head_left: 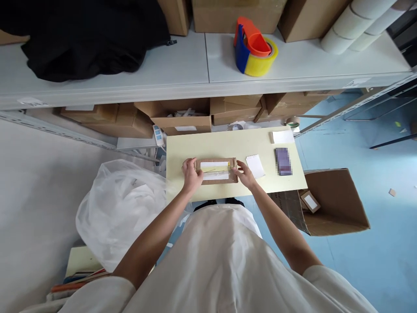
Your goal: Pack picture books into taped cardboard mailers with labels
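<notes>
White shirt [221, 256] nearest, one box [216, 178] held beyond it

The box lies flat on the table [215, 143], in front of the shirt. Fingers curled, the left hand [193, 174] pinches its left end; the right hand [245, 174] pinches the right end between thumb and fingertips, probably for steadiness. Two lots of white paper [255, 166] and one purple pack [283, 161] sit rightward, seemingly kept within reach.

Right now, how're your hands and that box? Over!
Left hand on left end of cardboard box, right hand on right end. Box toward near side of pale table. White paper close by right hand, apart from box.
</notes>
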The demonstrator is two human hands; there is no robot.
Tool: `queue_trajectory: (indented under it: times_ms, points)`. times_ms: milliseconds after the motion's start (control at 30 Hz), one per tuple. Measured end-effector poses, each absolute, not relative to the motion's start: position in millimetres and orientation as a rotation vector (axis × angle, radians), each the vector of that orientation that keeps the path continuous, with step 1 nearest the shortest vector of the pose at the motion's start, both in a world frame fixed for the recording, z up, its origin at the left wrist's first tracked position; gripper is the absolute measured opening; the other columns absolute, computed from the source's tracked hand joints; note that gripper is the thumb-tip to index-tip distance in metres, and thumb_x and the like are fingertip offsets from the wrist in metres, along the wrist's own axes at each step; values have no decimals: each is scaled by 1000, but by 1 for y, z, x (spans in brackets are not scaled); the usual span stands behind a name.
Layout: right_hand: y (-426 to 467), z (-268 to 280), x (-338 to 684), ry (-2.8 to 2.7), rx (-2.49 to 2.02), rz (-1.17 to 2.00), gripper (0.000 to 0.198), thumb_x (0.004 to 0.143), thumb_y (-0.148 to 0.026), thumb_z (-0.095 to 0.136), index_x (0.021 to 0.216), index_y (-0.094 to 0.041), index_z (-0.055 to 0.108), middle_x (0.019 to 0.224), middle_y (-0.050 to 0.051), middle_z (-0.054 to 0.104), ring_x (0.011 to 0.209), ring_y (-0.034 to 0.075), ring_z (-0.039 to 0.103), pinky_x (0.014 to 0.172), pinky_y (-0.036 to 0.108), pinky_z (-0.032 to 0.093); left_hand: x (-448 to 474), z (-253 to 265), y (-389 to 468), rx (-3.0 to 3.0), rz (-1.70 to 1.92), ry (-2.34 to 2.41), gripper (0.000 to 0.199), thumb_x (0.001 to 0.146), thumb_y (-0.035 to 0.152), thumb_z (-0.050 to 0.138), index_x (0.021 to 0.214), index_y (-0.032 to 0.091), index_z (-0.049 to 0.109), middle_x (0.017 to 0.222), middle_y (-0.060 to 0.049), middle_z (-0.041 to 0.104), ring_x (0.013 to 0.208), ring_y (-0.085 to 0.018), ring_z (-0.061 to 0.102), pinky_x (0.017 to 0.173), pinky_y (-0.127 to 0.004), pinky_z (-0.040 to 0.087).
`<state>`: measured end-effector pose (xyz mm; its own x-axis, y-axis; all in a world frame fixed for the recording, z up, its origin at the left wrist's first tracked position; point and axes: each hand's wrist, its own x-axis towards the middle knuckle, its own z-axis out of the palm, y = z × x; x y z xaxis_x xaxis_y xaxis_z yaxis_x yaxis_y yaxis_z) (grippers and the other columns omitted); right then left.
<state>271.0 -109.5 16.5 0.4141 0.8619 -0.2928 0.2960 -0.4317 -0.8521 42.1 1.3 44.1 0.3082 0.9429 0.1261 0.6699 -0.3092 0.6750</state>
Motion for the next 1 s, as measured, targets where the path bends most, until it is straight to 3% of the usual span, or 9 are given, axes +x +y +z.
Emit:
queue_trajectory:
  times_ms: [100, 233, 333, 467, 567, 700, 1000]
  points:
    - [-127, 8, 299, -1206, -2076, 860, 53, 84, -41, 52, 133, -20, 46, 133, 15, 52, 113, 26, 55, 89, 42, 50, 45, 48, -6, 2116, 695, 1450, 49, 70, 7, 54, 117, 18, 46, 118, -15, 44, 118, -28, 42, 102, -46, 34]
    - [-157, -11, 348, -1751, -2294, 723, 60, 77, -12, 56, 136, -14, 44, 144, 16, 41, 132, 30, 38, 105, 45, 35, 62, 58, -23, 2202, 640, 1456, 46, 74, 13, 54, 119, 18, 47, 122, -16, 43, 122, -31, 39, 101, -50, 33]
    - [-173, -24, 374, -2025, -2384, 715, 62, 76, -2, 50, 136, -15, 43, 148, 14, 35, 136, 29, 32, 107, 45, 31, 91, 67, -38, 2317, 581, 1339, 42, 77, 20, 56, 118, 18, 50, 127, -16, 40, 123, -32, 39, 101, -50, 34]
    - [-174, -31, 389, -2173, -2291, 662, 46, 83, 0, 38, 122, -16, 57, 138, 14, 49, 127, 24, 44, 101, 37, 35, 142, 71, -53, 2417, 486, 1131, 35, 80, 24, 57, 114, 20, 55, 127, -14, 44, 119, -29, 43, 101, -47, 34]
    - [-168, -32, 394, -2175, -2240, 706, 37, 83, 1, 39, 100, -16, 67, 113, 13, 66, 107, 20, 58, 93, 30, 38, 173, 67, -59, 2433, 387, 1006, 28, 81, 24, 56, 109, 21, 57, 120, -11, 52, 113, -27, 48, 97, -44, 38]
    - [-163, -33, 402, -2093, -2268, 755, 29, 81, -1, 44, 82, -15, 69, 84, 11, 72, 79, 18, 65, 78, 29, 39, 196, 61, -62, 2423, 256, 907, 23, 80, 23, 58, 103, 21, 59, 109, -8, 60, 108, -25, 53, 95, -42, 40]
    - [-168, -15, 410, -1877, -2225, 773, 20, 90, -23, 51, 84, -22, 70, 89, 6, 72, 81, 19, 64, 66, 28, 42, 226, 51, -63, 2127, -33, 898, 25, 81, 23, 56, 106, 18, 60, 104, -8, 63, 78, -17, 64, 75, -33, 51]
